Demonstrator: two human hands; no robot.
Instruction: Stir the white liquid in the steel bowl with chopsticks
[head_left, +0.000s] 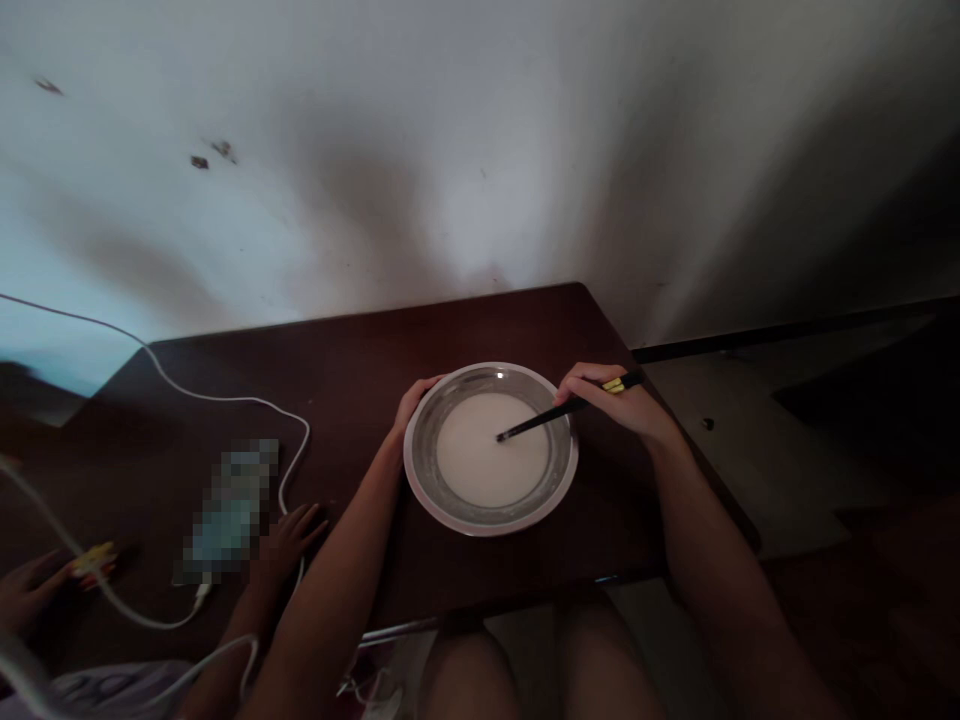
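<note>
A round metal bowl [426, 470] with a pale rim stands on the dark table, holding a smooth milky-white liquid [487, 465]. My left hand [412, 405] grips the bowl's far left side, its fingers partly hidden behind the rim. In my right hand [611, 400], over the bowl's right edge, is a pair of black chopsticks [536, 421] with a gold band near the top. They slant down to the left, and their tips meet the liquid near its middle.
The dark reddish table [360, 350] stands against a stained white wall [480, 150]. On its left lie a blurred-out phone [232, 515] and a white cable [225, 399]. Another person's hand [296, 535] rests beside the phone; a small yellow object [96, 562] is by their other hand.
</note>
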